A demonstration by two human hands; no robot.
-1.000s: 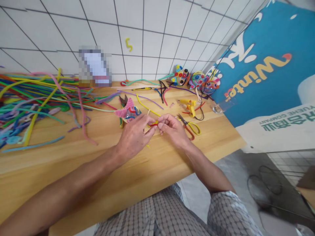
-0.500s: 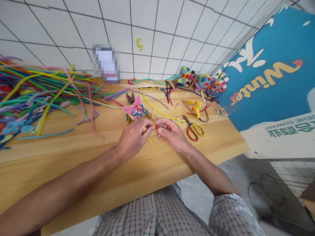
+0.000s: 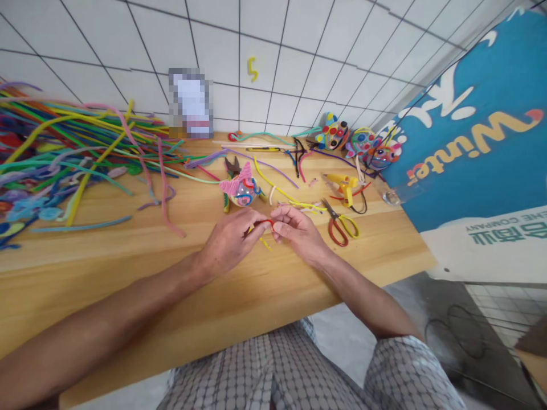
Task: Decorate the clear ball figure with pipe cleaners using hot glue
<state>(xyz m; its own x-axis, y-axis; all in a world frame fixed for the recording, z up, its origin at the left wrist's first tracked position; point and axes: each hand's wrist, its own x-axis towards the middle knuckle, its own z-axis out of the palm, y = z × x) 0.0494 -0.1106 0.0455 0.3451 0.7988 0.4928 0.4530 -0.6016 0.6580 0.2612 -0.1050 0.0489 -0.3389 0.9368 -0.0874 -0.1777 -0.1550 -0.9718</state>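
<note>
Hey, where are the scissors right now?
In the head view, right of centre: the scissors lie on the wooden table just right of the right hand, on the near side of the yellow glue gun.

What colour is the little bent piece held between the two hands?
The little bent piece is red, best seen in the head view, the only one.

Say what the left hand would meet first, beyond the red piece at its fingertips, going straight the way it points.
Most likely the right hand, which lies in line with the left hand, just past the red piece, though depth is unsure from one view.
</note>
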